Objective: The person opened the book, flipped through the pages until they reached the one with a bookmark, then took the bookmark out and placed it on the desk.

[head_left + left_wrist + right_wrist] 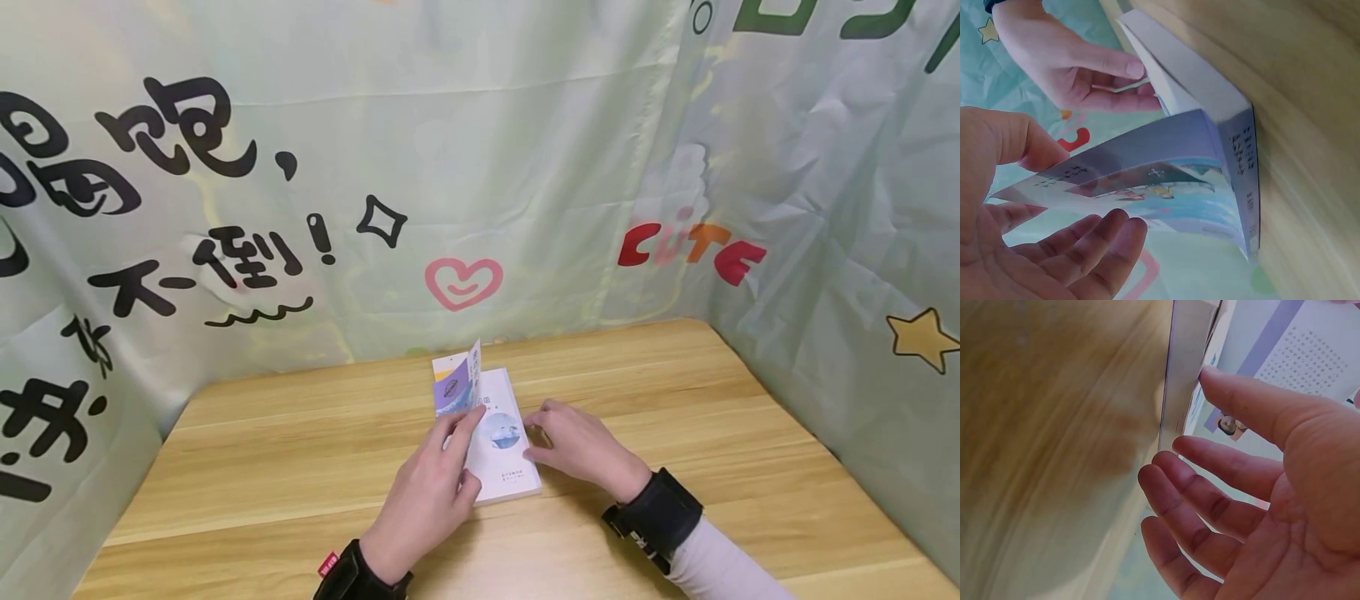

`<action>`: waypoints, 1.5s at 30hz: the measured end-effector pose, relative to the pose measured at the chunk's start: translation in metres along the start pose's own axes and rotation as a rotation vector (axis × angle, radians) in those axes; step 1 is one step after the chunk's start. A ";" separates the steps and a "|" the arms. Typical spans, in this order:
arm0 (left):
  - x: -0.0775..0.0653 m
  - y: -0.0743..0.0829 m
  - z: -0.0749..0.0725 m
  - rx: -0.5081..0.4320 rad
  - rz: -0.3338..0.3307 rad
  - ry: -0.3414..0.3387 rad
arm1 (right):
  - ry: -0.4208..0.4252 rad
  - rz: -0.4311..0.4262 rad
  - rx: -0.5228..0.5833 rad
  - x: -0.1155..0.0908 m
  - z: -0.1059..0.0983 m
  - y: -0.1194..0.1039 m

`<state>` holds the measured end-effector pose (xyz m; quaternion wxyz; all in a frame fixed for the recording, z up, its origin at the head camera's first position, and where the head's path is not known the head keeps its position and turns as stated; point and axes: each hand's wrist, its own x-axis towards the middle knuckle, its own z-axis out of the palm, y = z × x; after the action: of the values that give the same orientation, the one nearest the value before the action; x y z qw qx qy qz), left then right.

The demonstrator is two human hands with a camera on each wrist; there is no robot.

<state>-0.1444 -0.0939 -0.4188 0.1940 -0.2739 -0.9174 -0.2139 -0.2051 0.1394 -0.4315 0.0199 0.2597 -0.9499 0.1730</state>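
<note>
A paperback book (506, 433) lies face up on the wooden table, its front cover (1166, 181) swung up from the spine. Between thumb and fingers, my left hand (431, 483) pinches the outer edge of that raised cover, as the left wrist view shows. The title page beneath carries a round blue picture. Beside the book's right edge is my right hand (585, 446), its fingers loosely bent. In the right wrist view, the right thumb (1235, 390) touches the edge of the pages and the other fingers spread below it.
Behind the book, the wooden table (300, 450) meets a pale green printed cloth (525, 167) that hangs at the back and both sides. Black bands sit on both wrists.
</note>
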 end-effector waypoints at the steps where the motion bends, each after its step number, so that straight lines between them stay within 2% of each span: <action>1: 0.000 0.000 -0.001 0.003 -0.001 0.003 | -0.002 0.000 0.000 0.000 0.000 0.000; 10: -0.002 -0.005 -0.011 0.059 -0.031 0.074 | -0.012 0.012 -0.008 -0.001 0.002 0.002; 17: -0.007 -0.010 -0.023 0.127 -0.084 0.064 | -0.012 0.012 -0.009 -0.002 0.003 0.002; 26: -0.020 -0.026 -0.029 0.180 -0.053 0.082 | -0.014 0.005 -0.010 -0.001 0.004 0.001; 36: -0.033 -0.038 -0.032 0.247 -0.087 0.027 | -0.017 0.000 -0.001 -0.001 0.002 0.000; 45: -0.044 -0.046 -0.028 0.278 -0.111 -0.009 | -0.022 0.010 0.000 -0.001 0.002 0.001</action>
<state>-0.1304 -0.1617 -0.4295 0.2135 -0.1941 -0.9528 -0.0940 -0.2045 0.1398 -0.4338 0.0086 0.2570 -0.9513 0.1702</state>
